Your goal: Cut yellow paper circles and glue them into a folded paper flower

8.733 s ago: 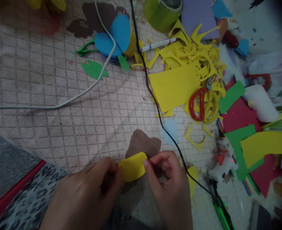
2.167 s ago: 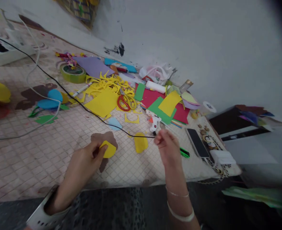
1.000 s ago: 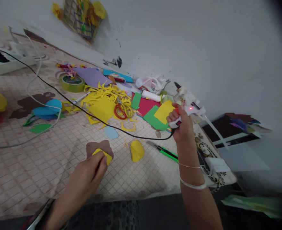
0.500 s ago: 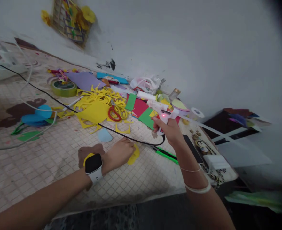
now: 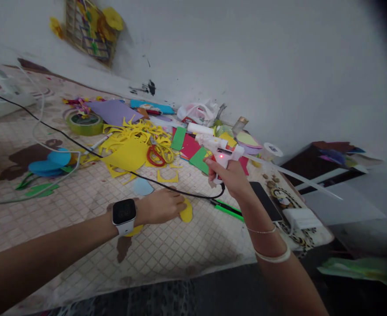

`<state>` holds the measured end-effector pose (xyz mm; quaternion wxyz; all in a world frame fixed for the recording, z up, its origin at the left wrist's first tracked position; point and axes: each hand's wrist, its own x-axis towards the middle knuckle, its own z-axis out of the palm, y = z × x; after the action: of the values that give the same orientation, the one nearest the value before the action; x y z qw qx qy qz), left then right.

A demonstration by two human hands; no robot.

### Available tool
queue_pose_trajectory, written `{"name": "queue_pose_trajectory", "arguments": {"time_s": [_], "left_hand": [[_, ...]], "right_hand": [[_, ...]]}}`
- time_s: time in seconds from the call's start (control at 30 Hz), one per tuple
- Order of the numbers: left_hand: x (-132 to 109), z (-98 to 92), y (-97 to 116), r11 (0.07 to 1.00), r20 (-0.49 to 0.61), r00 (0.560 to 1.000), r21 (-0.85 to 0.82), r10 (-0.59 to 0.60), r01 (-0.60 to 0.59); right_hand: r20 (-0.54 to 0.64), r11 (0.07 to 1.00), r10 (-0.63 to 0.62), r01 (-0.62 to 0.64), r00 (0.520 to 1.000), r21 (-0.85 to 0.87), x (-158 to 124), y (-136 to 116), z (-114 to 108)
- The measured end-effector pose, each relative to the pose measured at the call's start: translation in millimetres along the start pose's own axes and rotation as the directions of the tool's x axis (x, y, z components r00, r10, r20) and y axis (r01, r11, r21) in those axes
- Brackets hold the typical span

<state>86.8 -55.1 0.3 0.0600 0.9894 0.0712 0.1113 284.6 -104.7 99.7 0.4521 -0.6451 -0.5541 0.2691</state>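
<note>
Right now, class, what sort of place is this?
Probably a home craft corner: scraps of yellow craft paper, red-handled scissors and a white glue gun in the right hand, over a patterned mat.

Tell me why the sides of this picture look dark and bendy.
In the head view, the right edge fades to black, and the front edge of the tiled mat bows, so a wide lens probably bends straight lines.
</note>
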Motion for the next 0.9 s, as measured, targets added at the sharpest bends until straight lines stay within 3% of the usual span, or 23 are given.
{"name": "queue_pose_trajectory", "arguments": {"time_s": [0.1,0.17,0.3,0.43,0.53,0.63,0.73,0.83,0.9], "left_hand": [[5.4,1.9,2.5,0.999,0.050,0.999,-0.027,0.022,-0.021],[4.0,-3.8,11.9,0.999,0.051,0.998,-0.047,-0.023,0.025],[-4.5,-18.2,38.1,0.972,0.036,0.978,-0.111,-0.206,0.209],[-7.7,-21.5,48.5,0.908,0.065,0.913,-0.104,-0.402,0.407],[-19.5,-25.6,47.8,0.864,0.013,0.866,-0.067,-0.500,0.499],[-55.9,-31.7,44.8,0.822,-0.074,0.819,-0.073,-0.569,0.565],[-109.2,-29.8,38.5,0.810,-0.094,0.805,-0.088,-0.586,0.580],[-151.2,-20.7,32.0,0.837,-0.148,0.824,-0.073,-0.547,0.543],[-162.1,-16.2,29.7,0.838,-0.137,0.827,-0.076,-0.545,0.540]], "right_hand": [[-0.018,1.000,-0.008,0.008,1.000,-0.001,-0.5,1.6,-2.4],[-0.036,1.000,-0.010,0.010,0.999,-0.005,-0.6,3.0,-4.3],[-0.090,1.000,-0.030,0.030,0.995,0.002,1.9,6.1,-5.2],[-0.097,0.997,-0.054,0.059,0.994,0.043,5.7,7.1,-0.6],[0.002,0.998,-0.062,0.062,0.998,-0.014,2.8,4.8,-0.6],[0.172,0.965,-0.096,0.134,0.980,-0.225,-5.3,1.1,-7.0],[0.372,0.896,-0.140,0.277,0.918,-0.346,-12.9,-3.5,-12.0],[0.585,0.857,-0.139,0.393,0.799,-0.334,-16.5,-10.8,-6.6],[0.701,0.853,-0.122,0.436,0.703,-0.289,-17.2,-17.5,2.5]]}}
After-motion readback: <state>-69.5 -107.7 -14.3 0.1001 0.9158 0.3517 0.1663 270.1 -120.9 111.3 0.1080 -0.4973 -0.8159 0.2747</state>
